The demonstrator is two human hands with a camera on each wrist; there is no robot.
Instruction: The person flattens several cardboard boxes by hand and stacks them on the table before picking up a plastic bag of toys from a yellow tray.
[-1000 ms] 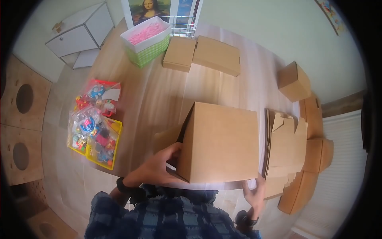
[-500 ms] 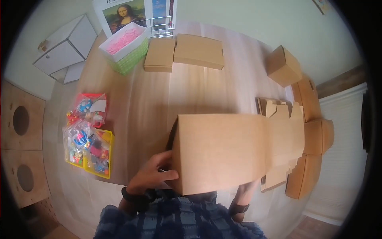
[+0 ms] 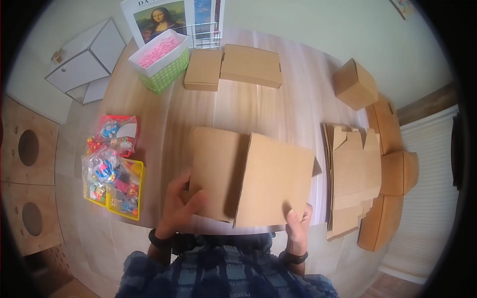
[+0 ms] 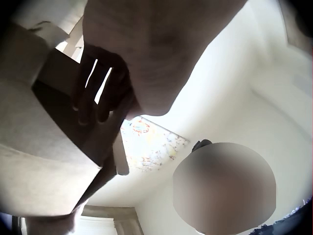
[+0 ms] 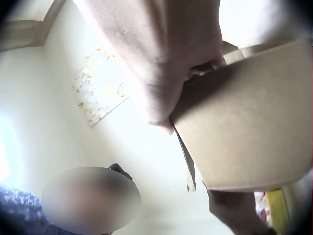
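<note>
A brown cardboard box (image 3: 278, 179) is held over the table's near edge, tilted, with one panel turned out and a dark gap between its left and right faces. My left hand (image 3: 176, 208) grips the left panel, thumb over the front near the lower corner. In the left wrist view, the fingers of the left hand (image 4: 107, 88) reach over the shaded cardboard. At the lower right corner my right hand (image 3: 298, 226) pinches the right panel, its thumb on the front face and the other fingers at the edge. A small flap (image 3: 317, 168) sticks out on the right.
Flattened cardboard boxes (image 3: 350, 179) lie stacked to the right, with folded boxes (image 3: 355, 84) beyond. Bagged toys fill a yellow tray (image 3: 141, 191) and red tray (image 3: 135, 121) at left. A green checked basket (image 3: 164, 74) and two flat boxes (image 3: 251, 64) stand at the back.
The box has turned and tilted, its single broad face giving way to two panels with a gap. My right thumb has come onto the front. The left hand has shifted slightly left.
</note>
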